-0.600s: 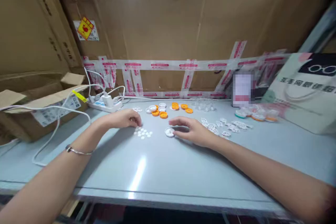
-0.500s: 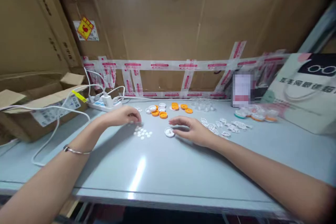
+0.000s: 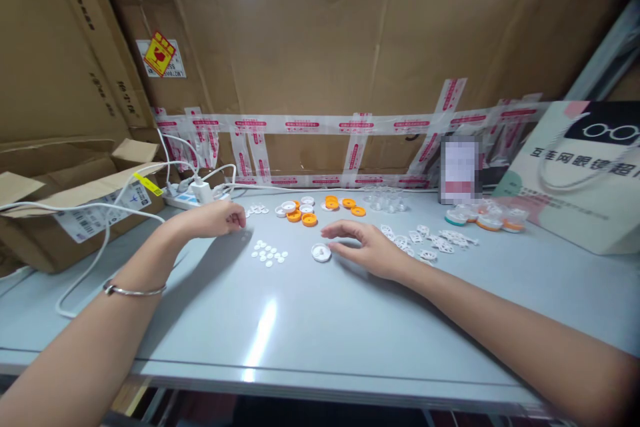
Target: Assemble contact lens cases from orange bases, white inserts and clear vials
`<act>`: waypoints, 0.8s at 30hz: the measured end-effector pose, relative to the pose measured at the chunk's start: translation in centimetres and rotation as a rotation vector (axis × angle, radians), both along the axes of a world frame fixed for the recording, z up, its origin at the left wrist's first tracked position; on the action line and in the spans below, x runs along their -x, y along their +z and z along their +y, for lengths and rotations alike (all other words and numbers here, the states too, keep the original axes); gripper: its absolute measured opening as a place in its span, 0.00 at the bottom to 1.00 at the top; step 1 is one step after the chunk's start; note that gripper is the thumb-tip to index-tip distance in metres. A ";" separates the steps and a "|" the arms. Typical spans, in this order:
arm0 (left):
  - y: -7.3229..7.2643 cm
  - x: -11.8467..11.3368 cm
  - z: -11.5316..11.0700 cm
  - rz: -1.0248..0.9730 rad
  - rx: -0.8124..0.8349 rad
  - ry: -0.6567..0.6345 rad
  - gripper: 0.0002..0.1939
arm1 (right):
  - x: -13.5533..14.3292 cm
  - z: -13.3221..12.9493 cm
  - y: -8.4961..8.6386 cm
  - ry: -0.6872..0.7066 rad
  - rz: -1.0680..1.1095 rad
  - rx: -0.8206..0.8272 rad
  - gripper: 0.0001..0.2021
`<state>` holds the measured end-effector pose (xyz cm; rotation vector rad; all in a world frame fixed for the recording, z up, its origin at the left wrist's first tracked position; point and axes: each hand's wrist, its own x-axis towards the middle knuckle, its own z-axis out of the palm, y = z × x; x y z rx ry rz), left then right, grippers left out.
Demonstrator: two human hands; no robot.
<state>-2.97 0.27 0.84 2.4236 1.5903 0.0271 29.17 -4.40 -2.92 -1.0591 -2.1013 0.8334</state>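
Head view: left of the frame's centre, the left hand (image 3: 227,219) has its fingers curled in, and I cannot tell whether they pinch anything. Near the centre, the right hand (image 3: 367,248) holds thumb and fingers spread just beside a white round case (image 3: 321,253), right of small white discs (image 3: 270,254).

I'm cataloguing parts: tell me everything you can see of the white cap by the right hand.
The white cap is round and shallow, apparently plastic, with a raised rim and a greyish shape inside, too small to make out. It lies flat on the table, open side up. The right hand is at its edge, thumb nearest; whether they touch is unclear.
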 end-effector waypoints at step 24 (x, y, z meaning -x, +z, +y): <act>-0.7 -4.7 -2.2 -0.100 0.064 -0.179 0.07 | 0.3 0.1 0.1 -0.013 -0.026 0.010 0.10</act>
